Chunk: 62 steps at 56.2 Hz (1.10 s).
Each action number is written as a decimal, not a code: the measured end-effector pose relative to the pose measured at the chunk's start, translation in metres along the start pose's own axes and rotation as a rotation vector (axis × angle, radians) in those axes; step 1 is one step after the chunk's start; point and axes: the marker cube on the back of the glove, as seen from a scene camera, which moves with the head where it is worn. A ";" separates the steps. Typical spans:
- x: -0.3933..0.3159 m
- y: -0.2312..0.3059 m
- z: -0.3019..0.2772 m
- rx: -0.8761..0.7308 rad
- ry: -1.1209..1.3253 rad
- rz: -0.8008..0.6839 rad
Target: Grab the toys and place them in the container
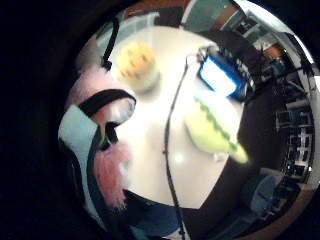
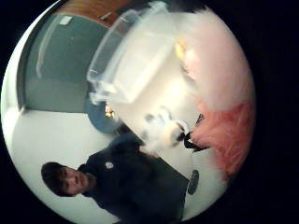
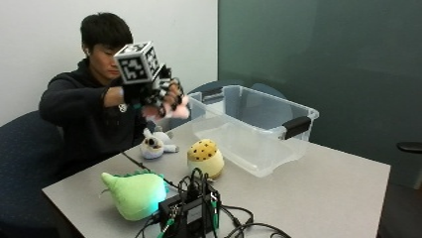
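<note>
Toys are split between my hand and the table: I have the right hand (image 3: 155,94) raised above the table's near-left side, its fingers curled round a pink fluffy toy (image 3: 166,110), just short of the clear plastic container (image 3: 254,126). From the thumb-side palm view the pink fur (image 2: 219,79) fills one side, with the container (image 2: 126,60) open beside it and the small grey-and-white plush (image 2: 163,130) down on the table. That small plush (image 3: 155,144) sits upright near the table's edge, the yellow spotted toy (image 3: 205,157) just beside the container's near wall, and the green dinosaur (image 3: 135,192) lies apart from both, next to a black box with cables (image 3: 191,210) on the grey table (image 3: 330,193).
</note>
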 end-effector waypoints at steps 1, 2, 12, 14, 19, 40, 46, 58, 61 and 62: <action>-0.009 -0.006 -0.007 0.015 0.000 -0.013; -0.016 -0.012 -0.013 0.028 0.000 -0.028; -0.065 -0.122 -0.072 0.036 -0.256 0.011; -0.070 -0.144 -0.072 0.039 -0.269 0.062; -0.131 -0.159 -0.037 0.029 -0.175 -0.006; -0.102 -0.165 -0.022 0.016 -0.075 0.013; -0.051 -0.141 -0.022 0.022 -0.040 0.065; 0.035 -0.097 0.022 -0.058 -0.027 0.201; 0.046 -0.093 0.037 -0.077 -0.038 0.209; 0.049 -0.092 0.042 -0.085 -0.043 0.211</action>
